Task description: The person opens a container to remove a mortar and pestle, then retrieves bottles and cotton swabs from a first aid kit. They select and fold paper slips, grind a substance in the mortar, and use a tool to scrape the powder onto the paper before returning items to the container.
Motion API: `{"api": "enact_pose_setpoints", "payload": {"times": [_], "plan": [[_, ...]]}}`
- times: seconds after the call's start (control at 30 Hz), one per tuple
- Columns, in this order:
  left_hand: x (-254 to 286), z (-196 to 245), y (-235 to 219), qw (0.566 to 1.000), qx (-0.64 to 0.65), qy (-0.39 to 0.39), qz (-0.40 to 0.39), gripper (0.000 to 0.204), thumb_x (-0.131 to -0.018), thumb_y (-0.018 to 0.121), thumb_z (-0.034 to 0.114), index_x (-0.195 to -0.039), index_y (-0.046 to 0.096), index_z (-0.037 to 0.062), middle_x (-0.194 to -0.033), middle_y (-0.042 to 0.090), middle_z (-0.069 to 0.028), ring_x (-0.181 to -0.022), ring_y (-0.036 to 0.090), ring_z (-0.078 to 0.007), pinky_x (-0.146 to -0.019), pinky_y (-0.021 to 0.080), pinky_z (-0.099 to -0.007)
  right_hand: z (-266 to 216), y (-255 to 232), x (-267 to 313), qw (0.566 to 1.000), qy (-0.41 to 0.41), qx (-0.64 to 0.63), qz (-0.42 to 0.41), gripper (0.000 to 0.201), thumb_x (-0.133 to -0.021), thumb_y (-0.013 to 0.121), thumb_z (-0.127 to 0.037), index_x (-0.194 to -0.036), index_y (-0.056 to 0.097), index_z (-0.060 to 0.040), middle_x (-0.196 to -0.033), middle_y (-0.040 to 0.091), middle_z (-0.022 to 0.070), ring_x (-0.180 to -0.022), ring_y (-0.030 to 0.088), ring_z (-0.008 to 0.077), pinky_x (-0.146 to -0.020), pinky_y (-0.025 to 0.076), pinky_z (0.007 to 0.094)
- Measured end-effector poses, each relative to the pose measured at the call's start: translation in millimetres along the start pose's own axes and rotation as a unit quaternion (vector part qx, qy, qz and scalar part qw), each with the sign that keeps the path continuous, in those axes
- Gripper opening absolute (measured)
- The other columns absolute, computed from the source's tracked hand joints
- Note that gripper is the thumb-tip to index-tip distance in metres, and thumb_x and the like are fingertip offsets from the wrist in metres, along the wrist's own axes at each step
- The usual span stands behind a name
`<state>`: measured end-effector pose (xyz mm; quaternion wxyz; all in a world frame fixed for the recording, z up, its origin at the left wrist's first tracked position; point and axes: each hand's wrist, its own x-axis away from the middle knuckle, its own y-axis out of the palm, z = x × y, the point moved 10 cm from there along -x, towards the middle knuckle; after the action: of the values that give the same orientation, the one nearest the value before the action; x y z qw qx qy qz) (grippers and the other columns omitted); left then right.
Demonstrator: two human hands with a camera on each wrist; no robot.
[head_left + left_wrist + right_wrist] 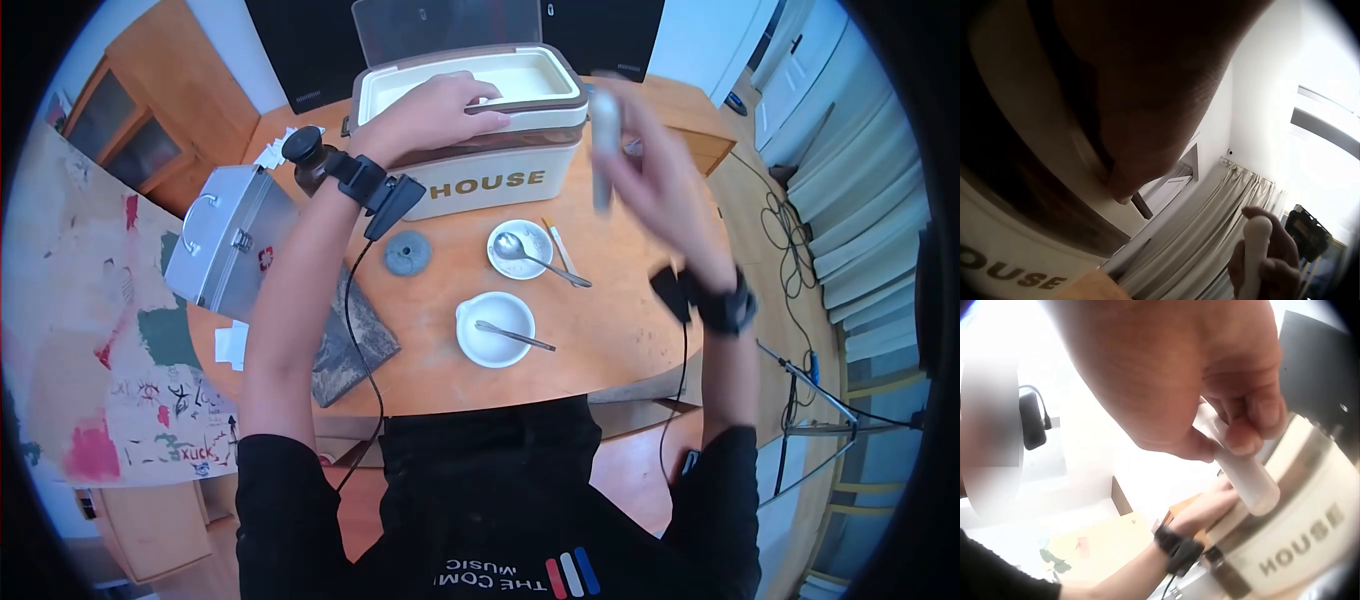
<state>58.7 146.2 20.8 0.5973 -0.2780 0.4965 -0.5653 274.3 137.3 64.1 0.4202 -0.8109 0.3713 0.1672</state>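
Note:
A cream and brown box (pixel 505 160) marked HOUSE stands at the back with its clear lid up. My left hand (pixel 435 115) grips its front rim, thumb outside and fingers bent over the edge; the fingertips inside are hidden. The left wrist view shows the thumb of this hand (pixel 1147 112) against the box wall (pixel 997 237). Right of the box, my right hand (pixel 655 175), blurred by motion, holds a smooth white rod (pixel 604 145) off the table. In the right wrist view, thumb and fingers pinch this rod (pixel 1250 484), its rounded end pointing toward the box (pixel 1310 534).
A spouted white bowl (pixel 485 350) and a smaller bowl (pixel 505 270) each carry a metal utensil. Nearby are a thin stick (pixel 560 243), a round grey piece (pixel 407 254), a dark slab (pixel 355 350), a brown bottle (pixel 308 158) and a silver case (pixel 225 240). Cables hang from both wrists.

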Motion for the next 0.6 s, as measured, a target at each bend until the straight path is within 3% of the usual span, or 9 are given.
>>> {"api": "enact_pose_setpoints", "payload": {"times": [0.07,0.13,0.2,0.3,0.4,0.43,0.47,0.53,0.6], "plan": [[1,-4,-1,1.000,-0.015,-0.007,0.012,0.061,-0.093,0.066,0.052,-0.126,0.070,0.0015,-0.116,0.069,-0.0228,-0.106,0.067,-0.0368,-0.092,0.053,-0.0429,17,3,-71,0.995,0.044,0.089,-0.008,0.043,-0.095,0.059,-0.009,-0.136,0.051,-0.0009,-0.099,0.073,0.0223,-0.080,0.075,0.0318,-0.069,0.059,0.0408],[2,-5,-3,1.000,-0.019,-0.013,0.013,0.061,-0.093,0.066,0.053,-0.127,0.070,0.0021,-0.116,0.069,-0.0219,-0.106,0.067,-0.0360,-0.091,0.053,-0.0424,39,19,-137,0.961,-0.025,0.273,0.019,0.018,-0.091,0.067,-0.012,-0.104,0.070,0.0007,-0.089,0.075,0.0203,-0.083,0.076,0.0333,-0.069,0.061,0.0433],[6,-3,-2,1.000,-0.009,-0.023,0.003,0.062,-0.093,0.066,0.053,-0.128,0.069,0.0024,-0.116,0.068,-0.0208,-0.106,0.066,-0.0337,-0.092,0.052,-0.0408,87,54,-168,0.947,0.070,0.294,-0.106,0.044,-0.097,0.063,-0.021,-0.137,0.056,-0.0041,-0.090,0.073,0.0194,-0.062,0.068,0.0264,-0.063,0.057,0.0371],[8,-7,-2,0.999,-0.022,-0.021,0.036,0.061,-0.092,0.067,0.052,-0.127,0.069,0.0021,-0.116,0.069,-0.0222,-0.106,0.067,-0.0354,-0.092,0.052,-0.0420,144,84,-182,0.908,0.085,0.376,-0.167,0.030,-0.096,0.063,-0.025,-0.115,0.067,-0.0019,-0.088,0.073,0.0213,-0.066,0.069,0.0368,-0.067,0.058,0.0451],[4,-7,2,1.000,-0.021,0.005,0.020,0.061,-0.091,0.068,0.052,-0.127,0.069,0.0024,-0.118,0.070,-0.0234,-0.107,0.067,-0.0366,-0.093,0.052,-0.0429,105,83,-174,0.848,-0.059,0.523,-0.062,0.025,-0.095,0.063,-0.025,-0.093,0.069,-0.0003,-0.084,0.072,0.0213,-0.069,0.069,0.0395,-0.068,0.057,0.0460],[6,-7,-2,0.996,-0.003,0.028,0.081,0.059,-0.088,0.068,0.052,-0.119,0.074,0.0022,-0.096,0.075,-0.0218,-0.090,0.071,-0.0421,-0.088,0.056,-0.0453,90,81,-167,0.851,-0.053,0.520,-0.056,0.018,-0.087,0.064,-0.014,-0.088,0.073,0.0013,-0.082,0.071,0.0263,-0.079,0.073,0.0427,-0.069,0.059,0.0503],[7,-7,3,0.998,-0.055,-0.001,0.034,0.064,-0.098,0.060,0.055,-0.129,0.067,-0.0012,-0.123,0.069,-0.0229,-0.111,0.067,-0.0331,-0.099,0.051,-0.0392,86,78,-162,0.856,-0.041,0.513,-0.053,0.020,-0.085,0.062,-0.015,-0.077,0.074,-0.0016,-0.080,0.071,0.0259,-0.078,0.072,0.0447,-0.069,0.059,0.0522],[13,8,-13,0.996,-0.024,0.034,0.074,0.043,-0.095,0.062,0.040,-0.098,0.075,-0.0009,-0.094,0.074,-0.0233,-0.093,0.070,-0.0402,-0.083,0.054,-0.0433,76,58,-148,0.880,0.006,0.474,-0.031,0.018,-0.085,0.063,-0.016,-0.083,0.074,-0.0021,-0.078,0.069,0.0258,-0.076,0.069,0.0474,-0.070,0.058,0.0516],[12,1,-13,0.998,0.013,0.019,0.066,0.046,-0.094,0.064,0.042,-0.104,0.074,-0.0016,-0.096,0.074,-0.0245,-0.092,0.071,-0.0397,-0.083,0.054,-0.0439,57,28,-116,0.906,-0.029,0.416,0.068,0.020,-0.087,0.064,-0.020,-0.087,0.073,-0.0013,-0.081,0.070,0.0244,-0.077,0.068,0.0477,-0.070,0.055,0.0510]]}}
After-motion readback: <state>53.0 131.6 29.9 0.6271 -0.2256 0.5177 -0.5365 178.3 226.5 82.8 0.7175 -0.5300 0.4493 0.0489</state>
